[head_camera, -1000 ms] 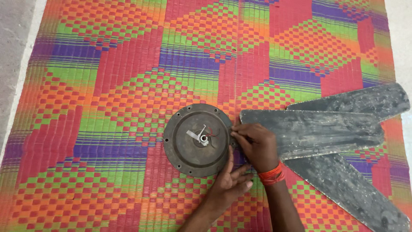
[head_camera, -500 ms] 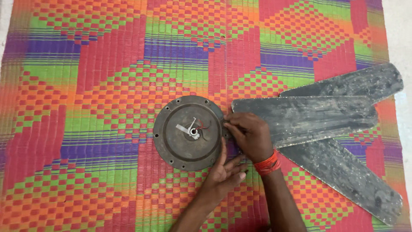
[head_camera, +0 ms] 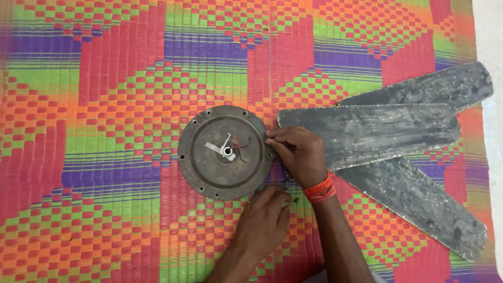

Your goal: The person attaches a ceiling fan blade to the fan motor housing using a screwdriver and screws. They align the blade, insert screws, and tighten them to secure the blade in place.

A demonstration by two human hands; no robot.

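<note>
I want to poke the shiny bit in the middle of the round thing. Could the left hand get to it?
Probably yes. The left hand rests at the lower rim of the round motor plate, and the shiny hub lies uncovered. The right hand is at the plate's right rim, out of the way.

A woven mat (head_camera: pixel 105 131) in red, orange, green and purple is spread on the floor (head_camera: pixel 490 31). A round grey motor disc (head_camera: pixel 225 152) is laid on it. Three grey fan blades (head_camera: pixel 377 133) are laid right of the disc, overlapped.
</note>
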